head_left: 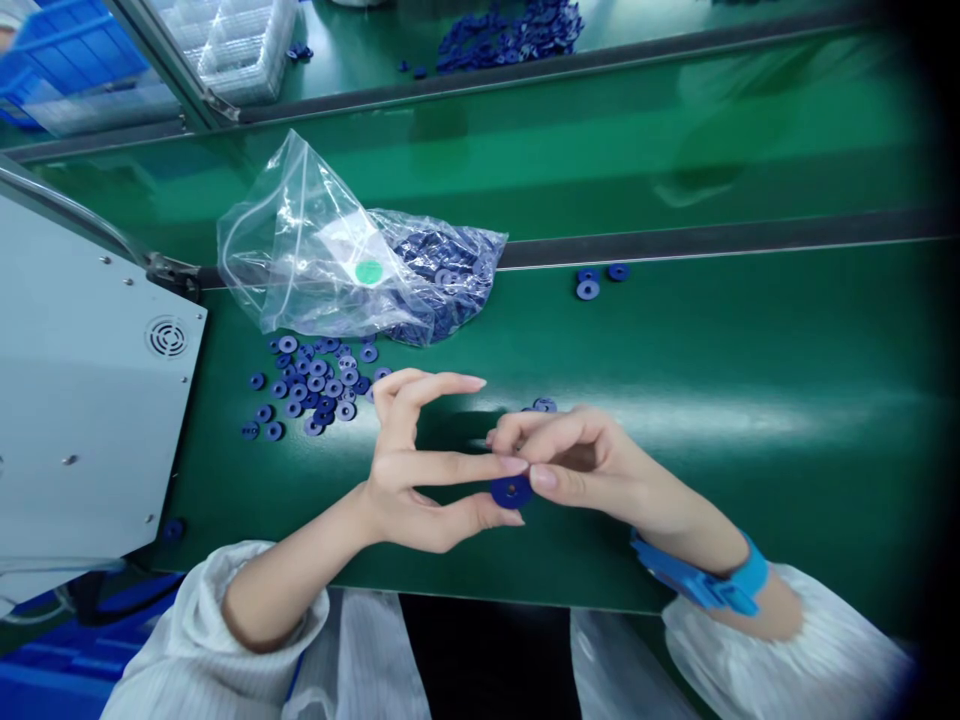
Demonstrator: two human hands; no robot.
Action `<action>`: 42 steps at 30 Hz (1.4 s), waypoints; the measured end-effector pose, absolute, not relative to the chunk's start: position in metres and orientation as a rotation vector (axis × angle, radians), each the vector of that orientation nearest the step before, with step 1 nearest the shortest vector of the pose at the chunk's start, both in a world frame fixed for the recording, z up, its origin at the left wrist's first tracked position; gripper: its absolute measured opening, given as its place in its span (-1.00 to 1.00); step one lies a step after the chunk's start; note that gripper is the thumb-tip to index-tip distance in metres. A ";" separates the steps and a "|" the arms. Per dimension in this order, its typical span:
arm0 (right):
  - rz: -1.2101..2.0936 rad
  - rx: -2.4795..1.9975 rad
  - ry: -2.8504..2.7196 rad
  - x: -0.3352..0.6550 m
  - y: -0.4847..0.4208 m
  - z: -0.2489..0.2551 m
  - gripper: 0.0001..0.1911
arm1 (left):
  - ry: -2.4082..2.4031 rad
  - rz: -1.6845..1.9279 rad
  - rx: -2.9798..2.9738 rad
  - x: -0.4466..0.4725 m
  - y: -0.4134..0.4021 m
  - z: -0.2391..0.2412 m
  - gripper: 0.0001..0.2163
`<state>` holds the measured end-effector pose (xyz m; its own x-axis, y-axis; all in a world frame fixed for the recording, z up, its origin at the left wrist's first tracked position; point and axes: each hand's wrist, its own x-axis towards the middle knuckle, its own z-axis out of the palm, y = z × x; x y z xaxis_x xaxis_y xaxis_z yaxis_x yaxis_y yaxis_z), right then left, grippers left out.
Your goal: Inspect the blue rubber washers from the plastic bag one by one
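Between my two hands, above the green table, is a small dark blue round disc (511, 491) with a hole in its middle. My left hand (431, 480) pinches it between thumb and index finger, its other fingers stretched away. The thumb and fingertips of my right hand (581, 460) close on the disc's right edge. Many similar blue discs (319, 385) lie loose to the left of my left hand. Just behind my right hand a few more discs (545, 405) show, partly hidden by its fingers.
A clear zip bag (450, 285) full of blue discs lies at the back, with a green dot on its label. Several discs (588, 289) sit at the back right. A grey metal box (82, 390) with a vent stands left. Beyond the green partition (600, 160) are more parts and trays.
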<state>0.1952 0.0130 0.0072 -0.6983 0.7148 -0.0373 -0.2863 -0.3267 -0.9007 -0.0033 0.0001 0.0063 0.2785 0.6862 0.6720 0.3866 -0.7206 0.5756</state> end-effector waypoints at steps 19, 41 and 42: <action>1.625 -0.911 -1.538 0.186 0.015 0.009 -0.72 | 1.092 1.405 2.332 0.001 0.000 0.005 -0.92; 1.458 -0.992 -1.347 0.204 0.028 0.006 -0.57 | 0.877 0.878 0.958 -0.014 0.019 0.003 -0.84; 1.407 -1.036 -1.305 0.205 0.031 0.006 -0.56 | 0.901 0.891 0.836 -0.015 0.021 0.004 -0.84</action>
